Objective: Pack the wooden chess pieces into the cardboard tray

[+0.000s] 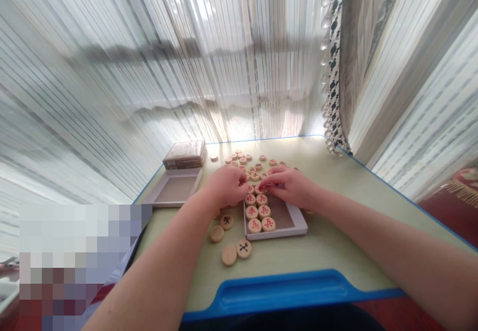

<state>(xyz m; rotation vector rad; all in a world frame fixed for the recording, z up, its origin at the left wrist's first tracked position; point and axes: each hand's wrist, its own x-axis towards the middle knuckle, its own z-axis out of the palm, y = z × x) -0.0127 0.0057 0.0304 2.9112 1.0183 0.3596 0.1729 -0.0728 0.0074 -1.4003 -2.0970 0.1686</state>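
A shallow white box tray (295,230) lies on the pale desk (328,251) and holds two columns of round wooden chess discs with red characters (261,212). My left hand (225,186) is curled over the tray's far left end, its fingertips resting on the discs there. My right hand (290,185) is at the tray's far end, its fingers pinched on a red-marked disc (260,189). More loose discs (254,164) are scattered behind both hands. A few discs (235,244), some with black characters, lie just left of the tray.
An empty box lid (175,189) and a closed patterned box (185,155) sit at the desk's back left. A blue moulded rim (284,291) runs along the near edge. Striped sheer curtains (186,62) surround the desk. A beaded curtain trim (332,72) hangs at the back right.
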